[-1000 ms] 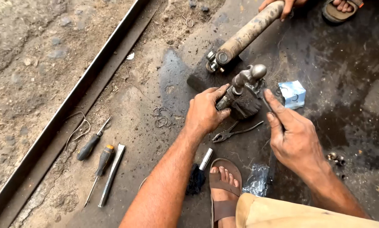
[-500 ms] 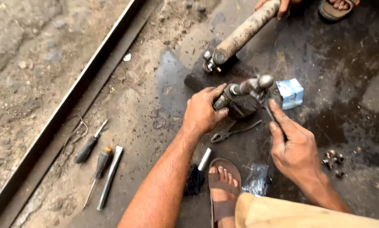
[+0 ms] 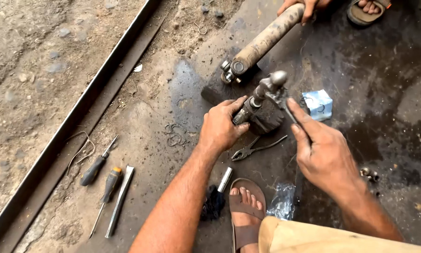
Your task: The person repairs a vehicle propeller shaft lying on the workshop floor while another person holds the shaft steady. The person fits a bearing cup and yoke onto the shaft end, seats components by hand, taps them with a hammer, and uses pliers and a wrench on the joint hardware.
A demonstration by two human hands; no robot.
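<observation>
— While the left hand [image 3: 220,129] clamps around the greasy metal joint [image 3: 262,100] at centre, where's the right?

— Right hand [image 3: 325,157] at four o'clock of it, forefinger stretched along the part, fingers loose, gripping nothing I can see.

— Nearby?

— Pliers [image 3: 255,149] at six o'clock below the joint; another person's hand [image 3: 304,7] holds a rusty tube [image 3: 262,44] at twelve.

Outdoor spot, bare ground all around. Left side is dry, pale packed dirt [image 3: 27,70] with small stones pressed in. A long steel angle rail [image 3: 74,126] cuts diagonally from the top middle down to the bottom left corner. Right of it there's a concrete floor [image 3: 384,107], dark and blotchy with oil and damp, glistening in places. Flat daylight, only soft shadows.
</observation>
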